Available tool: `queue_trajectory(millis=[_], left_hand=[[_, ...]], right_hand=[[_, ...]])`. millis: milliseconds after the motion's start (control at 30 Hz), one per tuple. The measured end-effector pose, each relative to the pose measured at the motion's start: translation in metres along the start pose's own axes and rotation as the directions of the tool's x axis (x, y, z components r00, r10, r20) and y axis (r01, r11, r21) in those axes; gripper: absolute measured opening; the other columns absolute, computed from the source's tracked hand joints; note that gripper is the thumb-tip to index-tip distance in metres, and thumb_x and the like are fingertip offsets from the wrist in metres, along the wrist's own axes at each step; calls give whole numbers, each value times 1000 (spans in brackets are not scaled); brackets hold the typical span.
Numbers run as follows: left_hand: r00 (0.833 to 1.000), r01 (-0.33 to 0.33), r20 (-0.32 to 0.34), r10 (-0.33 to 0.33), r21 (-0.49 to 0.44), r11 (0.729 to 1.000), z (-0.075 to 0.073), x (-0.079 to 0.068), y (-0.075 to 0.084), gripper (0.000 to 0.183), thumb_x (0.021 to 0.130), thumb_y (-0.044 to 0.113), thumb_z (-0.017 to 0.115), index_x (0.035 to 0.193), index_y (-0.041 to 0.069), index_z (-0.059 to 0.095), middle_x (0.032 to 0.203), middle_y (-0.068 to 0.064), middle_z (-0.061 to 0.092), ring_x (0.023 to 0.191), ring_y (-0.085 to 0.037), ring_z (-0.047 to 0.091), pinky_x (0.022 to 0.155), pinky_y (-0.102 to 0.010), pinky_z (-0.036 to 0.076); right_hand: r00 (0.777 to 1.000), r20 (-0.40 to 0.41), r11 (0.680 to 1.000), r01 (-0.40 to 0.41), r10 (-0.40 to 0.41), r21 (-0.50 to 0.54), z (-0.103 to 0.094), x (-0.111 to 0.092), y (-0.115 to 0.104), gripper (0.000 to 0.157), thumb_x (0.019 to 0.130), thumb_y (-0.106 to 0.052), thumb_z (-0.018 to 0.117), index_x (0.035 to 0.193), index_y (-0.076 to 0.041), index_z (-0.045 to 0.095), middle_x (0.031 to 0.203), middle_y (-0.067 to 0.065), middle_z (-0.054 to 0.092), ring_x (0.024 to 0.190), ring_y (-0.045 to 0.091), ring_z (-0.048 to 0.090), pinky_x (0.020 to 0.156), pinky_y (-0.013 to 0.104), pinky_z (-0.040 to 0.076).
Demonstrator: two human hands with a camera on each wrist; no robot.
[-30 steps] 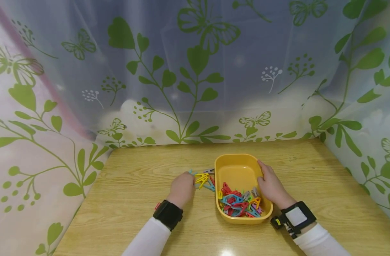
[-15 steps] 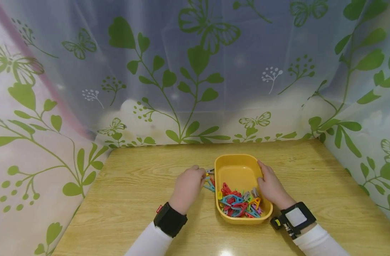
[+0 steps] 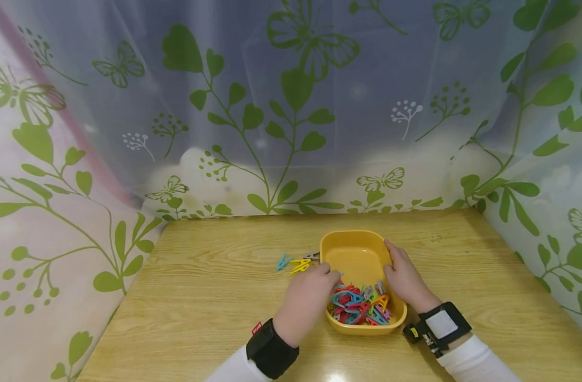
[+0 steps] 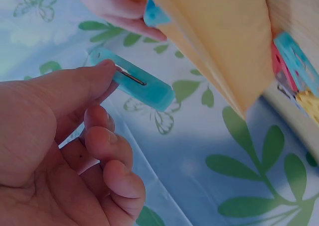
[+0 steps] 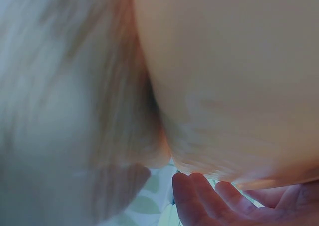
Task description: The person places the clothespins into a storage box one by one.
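Note:
My left hand is over the left rim of a yellow plastic tub. In the left wrist view, its thumb and forefinger pinch a light blue clothespin, while the other fingers curl beneath. Several clothespins in red, blue, orange, grey and purple lie heaped in the near half of the tub. My right hand grips the tub's right side, thumb at the rim. In the right wrist view, the fingers rest along the tub's wall.
On the wooden table, left of the tub, lie a blue clothespin, yellow ones and a grey one. The left wrist view also shows a red clothespin there. A leaf-patterned curtain surrounds the table.
My left hand has moved right, from the loose clothespins on the table to over the tub's rim. The blue clothespin at the left now shows fully. My right hand and the tub have stayed put.

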State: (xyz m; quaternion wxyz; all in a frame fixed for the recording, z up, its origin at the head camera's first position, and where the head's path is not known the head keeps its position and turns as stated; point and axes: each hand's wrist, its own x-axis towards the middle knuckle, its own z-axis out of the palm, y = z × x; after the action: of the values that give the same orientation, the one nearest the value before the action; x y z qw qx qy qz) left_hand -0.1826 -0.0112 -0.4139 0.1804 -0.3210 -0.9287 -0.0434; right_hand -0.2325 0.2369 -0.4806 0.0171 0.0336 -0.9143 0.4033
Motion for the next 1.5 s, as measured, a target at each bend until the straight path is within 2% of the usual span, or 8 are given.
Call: queue_trajectory(millis=[167,333,433,833,1033,1500], left_hand=[[998,-63,19,63,14,998,5,-3,11,4,96,25,74,99,23,77,83,7,62,66,-5,55,56,-17,40],[992,-110,66,107,43,993,9,-5,19,8,95,20,75,101,25,77,86,7,62,67,-7,58,57,-18,43],[989,-131,82,127,49,990,11,-5,23,8,92,18,77,95,25,77,86,8,63,69,-6,58,58,-19,44],[983,-134,131,131,18,991,24,-11,29,9,92,19,75,97,26,78,91,8,67,71,-7,60,56,-22,43],[980,-138,150,132,28,990,26,-13,30,10,93,19,74,99,26,78,91,8,67,73,-7,61,58,-23,45],[984,-138,119,135,14,990,29,-13,29,10,94,19,74,101,25,77,93,7,65,73,-6,61,57,-22,43]], right_hand=[[1000,4,1000,-6,6,-4,0,-1,0,61,104,-2,34,160,11,14,157,39,24,144,57,32,115,65,30],[1000,1,1000,-3,3,-5,0,-1,0,61,104,-2,35,159,11,15,157,40,24,144,57,32,114,65,31],[1000,2,1000,0,0,-5,0,-1,0,60,104,-2,34,159,12,15,157,40,24,144,57,33,114,65,31],[1000,-12,1000,12,-12,-13,1,0,1,61,103,-2,35,159,12,16,156,41,25,143,57,33,115,65,30],[1000,-9,1000,8,-8,-7,0,-1,0,61,103,-2,35,159,12,16,156,40,25,143,57,33,115,65,30],[1000,-4,1000,7,-7,-4,0,0,1,61,104,-3,35,159,11,15,157,40,24,144,56,32,115,64,30]])
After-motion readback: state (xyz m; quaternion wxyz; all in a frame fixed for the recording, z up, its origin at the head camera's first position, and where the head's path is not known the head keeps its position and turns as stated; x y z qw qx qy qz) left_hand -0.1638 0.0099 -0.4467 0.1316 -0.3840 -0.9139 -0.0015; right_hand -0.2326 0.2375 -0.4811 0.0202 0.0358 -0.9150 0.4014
